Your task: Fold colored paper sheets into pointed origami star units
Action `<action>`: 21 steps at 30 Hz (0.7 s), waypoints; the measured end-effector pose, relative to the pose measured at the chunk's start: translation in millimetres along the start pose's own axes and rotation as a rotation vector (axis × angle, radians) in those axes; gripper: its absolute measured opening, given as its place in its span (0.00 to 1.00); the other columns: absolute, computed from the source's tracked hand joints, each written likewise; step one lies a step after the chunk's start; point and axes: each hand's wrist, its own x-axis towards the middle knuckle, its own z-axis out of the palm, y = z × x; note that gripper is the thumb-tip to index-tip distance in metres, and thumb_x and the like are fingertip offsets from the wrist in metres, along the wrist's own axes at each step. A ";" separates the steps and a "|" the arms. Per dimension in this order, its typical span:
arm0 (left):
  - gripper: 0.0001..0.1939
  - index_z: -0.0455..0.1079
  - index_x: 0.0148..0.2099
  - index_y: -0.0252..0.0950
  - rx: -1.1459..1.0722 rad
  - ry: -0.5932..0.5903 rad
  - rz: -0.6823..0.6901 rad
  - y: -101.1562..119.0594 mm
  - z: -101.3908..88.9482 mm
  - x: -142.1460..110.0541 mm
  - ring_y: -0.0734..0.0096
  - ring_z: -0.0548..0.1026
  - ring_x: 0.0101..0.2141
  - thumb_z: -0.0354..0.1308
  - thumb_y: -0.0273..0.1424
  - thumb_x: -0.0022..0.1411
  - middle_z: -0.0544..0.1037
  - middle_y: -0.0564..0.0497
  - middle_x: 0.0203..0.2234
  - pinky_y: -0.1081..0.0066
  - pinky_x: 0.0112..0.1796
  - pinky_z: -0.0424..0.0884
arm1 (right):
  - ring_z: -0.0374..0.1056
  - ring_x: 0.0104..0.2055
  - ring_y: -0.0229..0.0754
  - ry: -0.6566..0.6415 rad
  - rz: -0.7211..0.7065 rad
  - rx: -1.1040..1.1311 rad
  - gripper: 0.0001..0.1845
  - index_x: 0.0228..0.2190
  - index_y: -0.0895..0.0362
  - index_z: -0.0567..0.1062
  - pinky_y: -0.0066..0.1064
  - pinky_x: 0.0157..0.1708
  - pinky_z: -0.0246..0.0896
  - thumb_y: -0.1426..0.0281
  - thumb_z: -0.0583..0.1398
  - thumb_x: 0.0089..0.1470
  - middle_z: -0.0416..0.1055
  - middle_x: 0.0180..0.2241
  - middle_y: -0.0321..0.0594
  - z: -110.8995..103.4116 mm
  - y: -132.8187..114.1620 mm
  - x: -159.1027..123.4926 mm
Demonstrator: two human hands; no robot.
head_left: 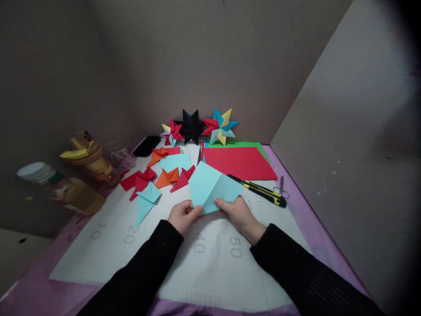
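Note:
A light blue sheet of paper (205, 186) is held up above the table between both hands, with one side folded over along a slanting crease. My left hand (184, 216) pinches its lower left edge, thumb on top. On the lower right edge, my right hand (241, 215) grips it the same way, its fingers hidden behind the paper. Left of the hands lie folded pieces: a light blue one (148, 199), an orange one (167, 177), a red one (141, 181) and another red one (183, 177). A flat light blue sheet (175, 162) lies behind them.
Paper stars stand by the wall: a black one (191, 126) and a multicoloured one (220, 125). Red paper (240, 162) is stacked at the back right, near a yellow-black cutter (268, 195) and small scissors (281, 188). A glue bottle (77, 193) and phone (147, 146) sit left.

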 end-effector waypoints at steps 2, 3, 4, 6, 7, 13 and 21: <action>0.18 0.66 0.24 0.34 0.040 -0.002 -0.009 2.2 -0.6 -0.8 0.78 0.67 0.17 0.64 0.44 0.46 0.73 0.55 0.15 0.77 0.21 0.62 | 0.67 0.25 0.39 0.052 0.054 0.025 0.18 0.32 0.60 0.73 0.30 0.26 0.63 0.62 0.67 0.41 0.73 0.26 0.38 -2.0 2.5 2.6; 0.18 0.66 0.25 0.33 0.060 -0.014 -0.015 3.5 -0.6 -1.3 0.77 0.68 0.18 0.64 0.43 0.45 0.74 0.54 0.16 0.77 0.21 0.62 | 0.64 0.21 0.36 0.070 0.075 0.033 0.17 0.29 0.60 0.72 0.28 0.22 0.60 0.61 0.67 0.41 0.71 0.23 0.36 -3.1 3.9 4.1; 0.17 0.66 0.26 0.33 0.077 -0.032 -0.021 4.7 -0.4 -1.9 0.77 0.68 0.19 0.64 0.42 0.46 0.74 0.53 0.17 0.77 0.21 0.62 | 0.61 0.19 0.34 0.083 0.088 0.036 0.17 0.27 0.60 0.71 0.26 0.20 0.57 0.61 0.67 0.41 0.69 0.20 0.34 -4.2 5.1 5.5; 0.16 0.66 0.27 0.33 0.083 -0.068 -0.015 6.5 -0.1 -3.1 0.78 0.67 0.19 0.64 0.40 0.46 0.73 0.53 0.18 0.77 0.21 0.61 | 0.59 0.18 0.33 0.097 0.100 0.035 0.17 0.25 0.60 0.70 0.25 0.18 0.54 0.60 0.67 0.41 0.67 0.17 0.33 -6.5 5.9 7.5; 0.16 0.65 0.27 0.33 0.052 -0.082 0.004 7.0 -0.1 -3.5 0.79 0.67 0.19 0.64 0.40 0.47 0.72 0.54 0.18 0.77 0.22 0.62 | 0.58 0.17 0.33 0.098 0.107 0.031 0.17 0.24 0.60 0.69 0.25 0.17 0.53 0.59 0.66 0.41 0.66 0.17 0.32 -7.7 5.4 8.1; 0.29 0.54 0.44 0.40 -0.224 0.132 0.137 7.7 -7.5 1.4 0.76 0.72 0.27 0.67 0.35 0.44 0.72 0.55 0.32 0.74 0.28 0.69 | 0.60 0.16 0.33 -0.218 0.228 -0.107 0.16 0.31 0.62 0.71 0.23 0.15 0.52 0.64 0.65 0.42 0.67 0.17 0.34 -13.1 -3.1 6.9; 0.42 0.47 0.62 0.37 0.455 0.225 0.128 1.2 -23.9 8.0 0.64 0.75 0.33 0.61 0.31 0.47 0.71 0.39 0.47 0.66 0.32 0.70 | 0.68 0.26 0.36 -0.286 0.015 -0.229 0.41 0.61 0.49 0.49 0.27 0.24 0.64 0.77 0.54 0.47 0.72 0.33 0.38 -15.1 -3.1 2.7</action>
